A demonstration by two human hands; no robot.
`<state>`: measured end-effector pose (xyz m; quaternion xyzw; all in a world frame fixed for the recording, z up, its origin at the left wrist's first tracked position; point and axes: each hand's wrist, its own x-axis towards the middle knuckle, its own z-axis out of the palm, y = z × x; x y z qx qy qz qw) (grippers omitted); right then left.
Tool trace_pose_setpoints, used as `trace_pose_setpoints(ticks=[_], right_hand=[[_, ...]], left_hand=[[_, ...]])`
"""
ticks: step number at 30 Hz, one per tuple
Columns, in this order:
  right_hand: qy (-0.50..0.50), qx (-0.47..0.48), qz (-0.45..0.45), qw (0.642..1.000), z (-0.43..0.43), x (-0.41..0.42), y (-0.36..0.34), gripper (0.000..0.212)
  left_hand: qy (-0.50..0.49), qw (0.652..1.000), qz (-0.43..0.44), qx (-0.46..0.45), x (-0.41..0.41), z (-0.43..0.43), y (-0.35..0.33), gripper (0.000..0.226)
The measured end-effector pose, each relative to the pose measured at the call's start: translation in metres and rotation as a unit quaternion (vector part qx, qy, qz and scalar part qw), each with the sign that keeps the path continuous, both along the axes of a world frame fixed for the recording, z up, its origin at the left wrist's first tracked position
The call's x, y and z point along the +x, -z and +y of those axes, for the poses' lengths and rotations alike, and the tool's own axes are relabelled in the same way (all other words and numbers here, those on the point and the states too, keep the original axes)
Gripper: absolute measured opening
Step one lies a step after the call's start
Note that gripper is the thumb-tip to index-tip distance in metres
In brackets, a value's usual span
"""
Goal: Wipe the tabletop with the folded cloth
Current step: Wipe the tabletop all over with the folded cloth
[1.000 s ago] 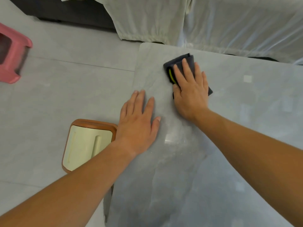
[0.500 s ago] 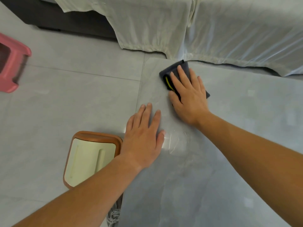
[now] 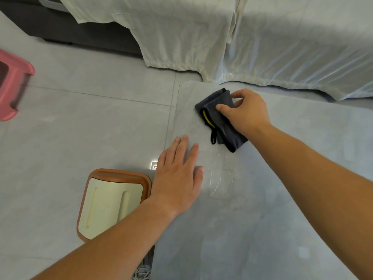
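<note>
Two stools off the tabletop's [image 3: 282, 199] nine o'clock (brown [image 3: 113, 201], pink [image 3: 14, 83]), dark folded cloth [image 3: 226, 126] yellow-trimmed, my right hand [image 3: 247, 111] pinching it, my left hand [image 3: 177, 178] splayed flat.

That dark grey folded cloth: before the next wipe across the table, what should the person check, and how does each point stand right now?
1. Right hand on the dark grey folded cloth: ok, thumb and fingers pinch its far end.
2. Cloth flat on the pale grey stone tabletop: cannot tell, the gripped end may be lifted.
3. Black hanging loop tucked in: not ok, it trails out.
4. Left hand bracing the table: ok, flat near the edge.
5. Wet streaks left to wipe: ok, visible just ahead of the cloth.
</note>
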<state>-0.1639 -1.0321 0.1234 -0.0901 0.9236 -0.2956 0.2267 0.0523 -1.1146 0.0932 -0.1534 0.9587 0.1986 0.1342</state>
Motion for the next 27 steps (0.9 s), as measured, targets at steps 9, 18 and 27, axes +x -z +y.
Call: trace_pose_setpoints(ticks=[9,18,27], right_hand=[[-0.008,-0.059,0.103,0.993,0.009,-0.008,-0.04,0.018],[-0.217,0.053,0.184,0.957,0.003,0.034,0.005,0.043],[-0.306,0.136,0.208,0.919,-0.025,0.005,0.051,0.062]], left_hand=[[-0.01,1.0,-0.007,0.008,-0.002,0.002,-0.001,0.069],[-0.012,1.0,0.006,0.014,0.0,0.001,0.002,0.068],[0.021,1.0,0.019,0.012,0.016,0.002,0.013,0.068]])
